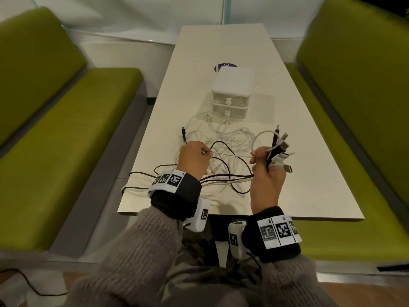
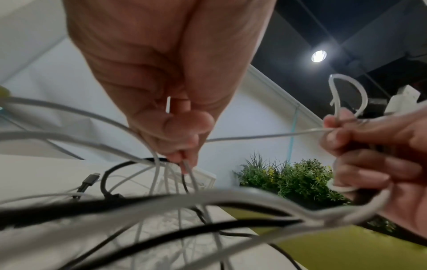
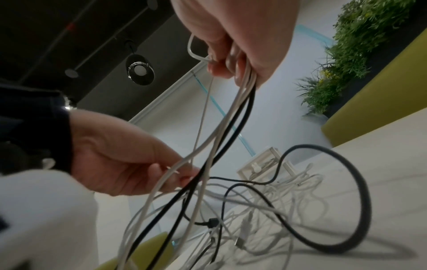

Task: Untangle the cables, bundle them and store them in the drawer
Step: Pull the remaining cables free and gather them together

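A thin white cable (image 1: 230, 154) is pinched by the left hand (image 1: 192, 160) between thumb and fingertips and is stretched across to the right hand (image 1: 266, 173). A bunch of black and white cable ends (image 1: 279, 149) is gripped in the curled fingers of the right hand, with the plugs fanned out above it. The tangled cables (image 1: 223, 138) are spread over the white counter (image 1: 287, 134) beneath both hands. Just beyond the tangle, the small white drawer unit (image 1: 232, 94) is seen with both drawers closed.
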`<state>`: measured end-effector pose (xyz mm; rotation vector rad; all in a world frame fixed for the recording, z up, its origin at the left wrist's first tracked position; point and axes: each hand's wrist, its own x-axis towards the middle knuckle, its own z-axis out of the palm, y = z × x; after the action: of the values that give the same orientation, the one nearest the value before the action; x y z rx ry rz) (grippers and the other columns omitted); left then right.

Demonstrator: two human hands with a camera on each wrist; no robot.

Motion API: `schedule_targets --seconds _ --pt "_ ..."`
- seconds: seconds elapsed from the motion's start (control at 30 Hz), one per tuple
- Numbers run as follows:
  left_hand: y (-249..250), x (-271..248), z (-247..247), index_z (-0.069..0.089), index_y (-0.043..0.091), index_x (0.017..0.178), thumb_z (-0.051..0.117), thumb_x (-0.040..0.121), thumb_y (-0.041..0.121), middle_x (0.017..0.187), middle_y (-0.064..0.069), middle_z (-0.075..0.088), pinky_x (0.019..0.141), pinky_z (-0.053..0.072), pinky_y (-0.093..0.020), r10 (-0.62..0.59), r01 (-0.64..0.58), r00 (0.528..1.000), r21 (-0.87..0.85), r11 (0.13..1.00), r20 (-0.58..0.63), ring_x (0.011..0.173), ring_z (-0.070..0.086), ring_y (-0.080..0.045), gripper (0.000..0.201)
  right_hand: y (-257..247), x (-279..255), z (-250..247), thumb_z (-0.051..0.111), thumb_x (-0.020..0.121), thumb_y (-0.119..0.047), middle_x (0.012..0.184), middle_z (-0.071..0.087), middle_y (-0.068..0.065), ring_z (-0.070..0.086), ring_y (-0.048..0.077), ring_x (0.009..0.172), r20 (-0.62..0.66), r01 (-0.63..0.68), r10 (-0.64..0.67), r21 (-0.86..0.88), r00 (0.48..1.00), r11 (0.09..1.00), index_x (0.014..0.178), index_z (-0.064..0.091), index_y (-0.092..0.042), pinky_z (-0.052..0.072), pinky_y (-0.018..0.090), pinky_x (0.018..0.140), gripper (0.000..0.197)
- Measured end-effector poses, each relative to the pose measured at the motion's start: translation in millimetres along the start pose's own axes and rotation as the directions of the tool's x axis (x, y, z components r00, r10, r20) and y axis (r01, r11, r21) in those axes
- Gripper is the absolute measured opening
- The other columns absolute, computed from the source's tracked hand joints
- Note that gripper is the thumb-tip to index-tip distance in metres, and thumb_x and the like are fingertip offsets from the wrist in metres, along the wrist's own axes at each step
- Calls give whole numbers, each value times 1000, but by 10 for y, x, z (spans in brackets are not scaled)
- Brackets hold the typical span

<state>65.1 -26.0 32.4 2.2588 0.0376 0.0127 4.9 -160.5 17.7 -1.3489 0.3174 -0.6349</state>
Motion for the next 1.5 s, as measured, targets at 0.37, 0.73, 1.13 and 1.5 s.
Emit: schedule_targets --seconds 0.37,0.73,1.13,1.5 --pt "-10 54 6 68 12 91 63 87 13 115 -12 64 90 45 -20 102 -95 994 -140 986 45 103 60 -16 7 -100 46 -54 39 102 -12 63 54 -2 42 4 51 90 -88 71 199 993 976 79 46 -15 28 16 46 24" --pt "81 322 -201 73 14 90 64 86 9 115 -11 44 83 28 -12 340 -327 929 106 939 -146 114 45 -26 11 -124 140 -107 40 102 -12 70 47 -9 41 -1 54 -50 -75 88 220 995 973 78 48 -19 29 14 47 26" --pt "460 -107 64 71 6 103 60 87 5 110 -9 61 79 54 -22 454 -433 890 -231 871 46 90 61 -16 20 -99 17 -37 62 75 -52 58 37 -4 35 6 54 135 15 0 -114 991 993 81 60 -23 33 15 53 30" --pt "287 -218 136 67 0 94 52 88 8 95 -10 60 78 51 -29 621 -610 782 -140 780 55 85 59 -18 18 -58 -1 58 55 92 -40 59 45 -9 40 4 57 146 13 -4 -60 989 998 83 59 -6 36 17 57 35"
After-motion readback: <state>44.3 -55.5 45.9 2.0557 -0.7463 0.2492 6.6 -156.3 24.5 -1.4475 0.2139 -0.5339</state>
